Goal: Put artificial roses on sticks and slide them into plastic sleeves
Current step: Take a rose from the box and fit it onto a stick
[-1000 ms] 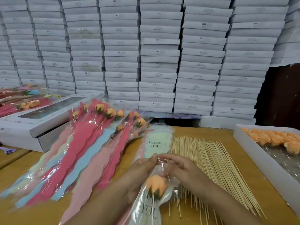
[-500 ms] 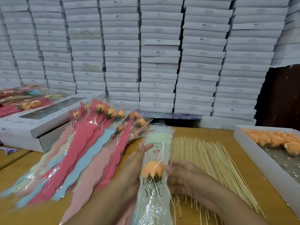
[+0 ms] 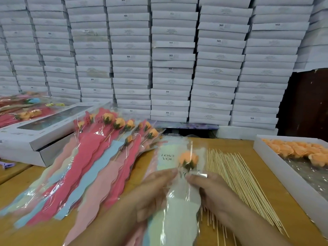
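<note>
The left hand (image 3: 152,190) and right hand (image 3: 209,189) both pinch a clear plastic sleeve with pale green lining (image 3: 177,210), an orange artificial rose (image 3: 188,159) inside near its top, held over the wooden table (image 3: 230,144) between fanned finished sleeves (image 3: 85,166) and thin bamboo sticks (image 3: 236,178).

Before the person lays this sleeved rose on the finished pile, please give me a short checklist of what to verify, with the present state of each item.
1. Orange rose sits inside the clear sleeve: ok.
2. Rose is near the sleeve's top end: ok.
3. Stick is fixed firmly in the rose: cannot tell, it is hidden.
4. Left hand and right hand both hold the sleeve: ok.
5. Finished pile lies within reach on the left: ok.
6. Sleeve is free of the loose sticks: cannot tell.
</note>
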